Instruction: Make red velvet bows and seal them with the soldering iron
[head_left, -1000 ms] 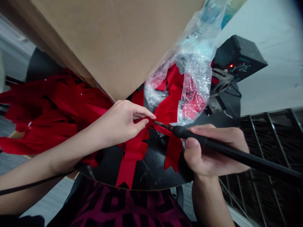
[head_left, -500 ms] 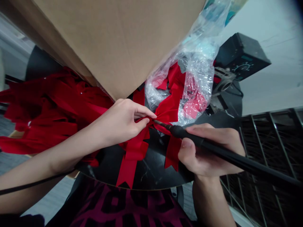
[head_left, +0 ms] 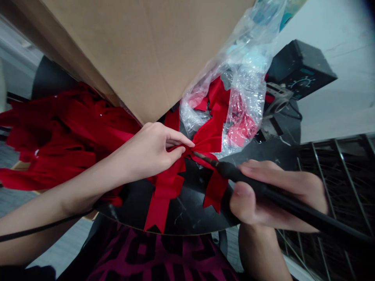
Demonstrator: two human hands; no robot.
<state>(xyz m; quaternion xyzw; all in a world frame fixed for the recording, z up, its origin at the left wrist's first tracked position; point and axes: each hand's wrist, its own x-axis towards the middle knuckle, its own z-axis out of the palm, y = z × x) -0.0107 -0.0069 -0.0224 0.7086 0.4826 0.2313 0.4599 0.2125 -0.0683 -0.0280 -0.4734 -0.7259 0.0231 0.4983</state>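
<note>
1. Left hand (head_left: 158,146) pinches the centre of a red velvet ribbon bow (head_left: 206,142) on the round black bench (head_left: 190,214), partly covering it.
2. Right hand (head_left: 281,187), blurred, grips a black pen-shaped tool (head_left: 263,190); whether its thin metal tip (head_left: 203,158) touches the bow is hard to tell.
3. Beyond: a brown cardboard box (head_left: 146,54), cut off above, and a crinkled clear plastic bag (head_left: 249,70).

Red velvety bow (head_left: 208,136) lies near the centre, gathered at its middle, notched tails toward five and seven o'clock. Black pen-shaped tool (head_left: 272,195) slants from four o'clock, thin tip at that middle
</note>
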